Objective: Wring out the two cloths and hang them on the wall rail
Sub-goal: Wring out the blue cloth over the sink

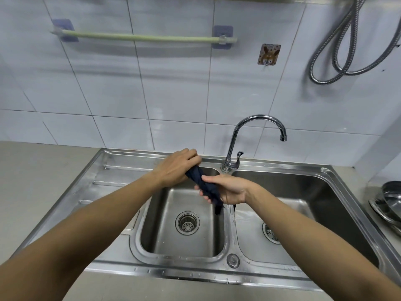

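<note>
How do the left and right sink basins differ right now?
The left basin is narrower; the right basin is wider. The twisted dark cloth hangs mostly over the left basin, not the right. The left basin's drain is in full view; the right basin's is partly hidden by the forearm. Both are stainless steel.

You face a wall of white glazed tiles (173,88) with dark grout lines. At 12 o'clock low, a chrome gooseneck faucet (258,135) stands behind a stainless double sink (121,242). At 2 o'clock, a coiled metal hose (345,46) hangs on the wall. A grey countertop (32,170) extends at 9 o'clock. At 3 o'clock, stacked steel bowls (388,203) rest beside the sink.
</note>
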